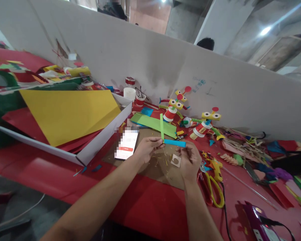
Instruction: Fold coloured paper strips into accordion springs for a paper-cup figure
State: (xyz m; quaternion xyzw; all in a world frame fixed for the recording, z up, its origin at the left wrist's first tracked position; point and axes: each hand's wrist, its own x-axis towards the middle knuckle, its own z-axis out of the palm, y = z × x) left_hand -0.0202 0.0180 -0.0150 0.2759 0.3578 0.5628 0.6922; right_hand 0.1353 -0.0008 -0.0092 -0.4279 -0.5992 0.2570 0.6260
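Note:
My left hand (150,148) pinches the corner where a green paper strip (162,125) and a blue paper strip (175,143) meet. The green strip points away from me and the blue one runs to the right, so they form an L. At the blue strip's right end are the fingers of my right hand (190,157), bent close around it. Beneath my hands lies a brown board (155,170) with small paper scraps and a pale square with a round hole (175,160). Beyond the strips rests a wider green paper sheet (154,123).
Left stands a white box (102,142) holding yellow paper (75,113); a phone (126,144) lies beside it. Paper-cup figures (203,129) stand near the wall. Right are scissors (214,190), a yellow glue gun (217,170), wooden sticks (238,149) and a purple power strip (259,222).

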